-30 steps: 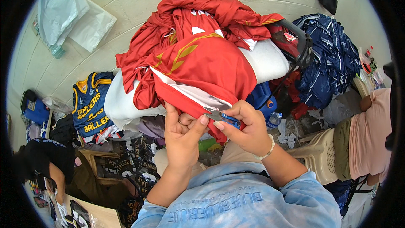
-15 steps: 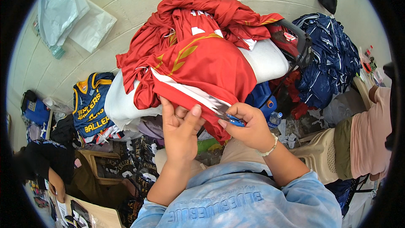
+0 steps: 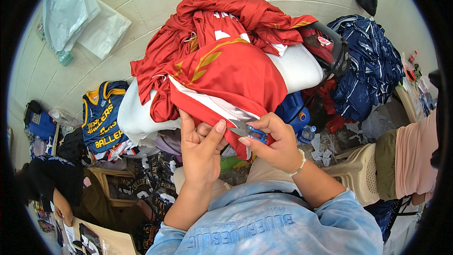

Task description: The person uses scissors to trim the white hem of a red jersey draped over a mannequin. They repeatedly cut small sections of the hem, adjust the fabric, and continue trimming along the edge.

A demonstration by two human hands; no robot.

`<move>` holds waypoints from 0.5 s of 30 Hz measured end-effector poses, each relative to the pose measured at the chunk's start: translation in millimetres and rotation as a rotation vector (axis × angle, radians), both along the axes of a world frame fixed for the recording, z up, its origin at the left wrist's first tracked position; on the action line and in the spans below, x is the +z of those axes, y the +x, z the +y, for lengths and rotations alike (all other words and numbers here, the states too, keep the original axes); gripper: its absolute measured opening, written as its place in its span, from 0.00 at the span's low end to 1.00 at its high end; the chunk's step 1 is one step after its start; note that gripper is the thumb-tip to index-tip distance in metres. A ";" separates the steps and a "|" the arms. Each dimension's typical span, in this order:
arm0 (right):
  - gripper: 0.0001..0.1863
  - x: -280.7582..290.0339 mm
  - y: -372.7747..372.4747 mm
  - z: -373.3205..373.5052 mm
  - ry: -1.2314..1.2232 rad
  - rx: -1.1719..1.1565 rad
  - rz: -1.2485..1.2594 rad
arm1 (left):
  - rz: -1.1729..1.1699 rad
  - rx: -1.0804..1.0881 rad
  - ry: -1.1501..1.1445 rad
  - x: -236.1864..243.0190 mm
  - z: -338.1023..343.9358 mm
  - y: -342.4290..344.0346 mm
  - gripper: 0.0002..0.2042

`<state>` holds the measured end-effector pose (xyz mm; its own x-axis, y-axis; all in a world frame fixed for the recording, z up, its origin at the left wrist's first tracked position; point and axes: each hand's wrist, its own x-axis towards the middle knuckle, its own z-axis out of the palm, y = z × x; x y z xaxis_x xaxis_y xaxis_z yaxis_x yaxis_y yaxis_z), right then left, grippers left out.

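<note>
A red garment [image 3: 236, 75] with gold and white details lies bunched over a white padded surface [image 3: 297, 66]. My left hand [image 3: 202, 139] pinches its near edge between thumb and fingers, beside a white strip of the cloth. In my right hand [image 3: 273, 137] is a pair of blue-handled thread snips [image 3: 256, 134], gripped between thumb and fingers. Their metal blades are spread and point left, at the garment's edge close to my left fingertips. I cannot make out any thread between the blades.
A navy jersey [image 3: 104, 118] hangs at the left, and a navy clothing pile [image 3: 365, 66] sits at the right beside a dark helmet [image 3: 325, 47]. A water bottle [image 3: 306, 133] stands near a beige plastic chair [image 3: 358, 177]. Other people are at both sides.
My right hand has turned slightly and the snips' blades have spread apart, their tips now nearer my left fingers. My left hand keeps its pinch on the cloth.
</note>
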<state>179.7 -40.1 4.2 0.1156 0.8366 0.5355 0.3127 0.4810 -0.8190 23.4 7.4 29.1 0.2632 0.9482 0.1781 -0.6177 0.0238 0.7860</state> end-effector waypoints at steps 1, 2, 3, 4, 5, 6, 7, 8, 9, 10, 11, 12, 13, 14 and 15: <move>0.15 -0.6 -1.3 -0.6 -0.016 -0.006 0.010 | 0.004 0.004 -0.010 0.2 -0.6 0.6 0.37; 0.15 -1.6 -2.9 1.9 0.017 0.001 0.018 | 0.009 0.009 -0.019 0.2 -1.2 0.9 0.38; 0.15 -2.6 -4.8 4.6 0.050 0.007 0.025 | 0.014 0.013 -0.029 0.1 -1.7 1.0 0.40; 0.15 -3.2 -5.3 5.8 0.071 0.013 0.028 | 0.010 0.008 -0.024 -0.1 -1.8 0.9 0.40; 0.16 -3.8 -5.4 6.8 0.084 0.011 0.022 | 0.006 0.005 -0.020 -0.2 -1.8 0.7 0.39; 0.16 -4.2 -5.7 7.2 0.086 0.009 0.012 | 0.007 0.004 -0.021 -0.3 -1.9 0.4 0.39; 0.16 -4.5 -5.5 7.4 0.089 0.003 0.005 | 0.003 0.001 -0.018 -0.4 -2.0 0.0 0.39; 0.16 -4.8 -5.8 7.5 0.079 0.011 0.017 | 0.004 0.000 -0.022 -0.4 -2.2 -0.5 0.39; 0.15 -4.9 -5.8 7.1 0.070 0.016 0.031 | 0.005 0.003 -0.025 -0.6 -2.5 -0.8 0.40; 0.15 -5.0 -5.6 6.7 0.052 0.023 0.033 | 0.005 0.004 -0.024 -0.7 -2.9 -1.0 0.40; 0.15 -4.8 -5.2 6.3 0.049 0.015 0.029 | 0.007 0.007 -0.022 -0.9 -3.3 -1.1 0.40; 0.15 -4.4 -4.4 5.8 0.037 0.009 0.014 | 0.010 0.009 -0.020 -1.0 -3.5 -1.3 0.40; 0.15 -3.9 -3.7 5.4 0.028 0.001 -0.007 | 0.010 0.004 -0.016 -1.1 -3.4 -1.7 0.40; 0.15 -3.4 -3.2 5.3 0.015 0.003 -0.008 | 0.010 -0.002 -0.011 -1.3 -3.2 -2.2 0.40; 0.15 -2.7 -2.7 5.3 0.004 0.002 -0.014 | 0.020 -0.002 -0.010 -1.5 -3.1 -2.7 0.40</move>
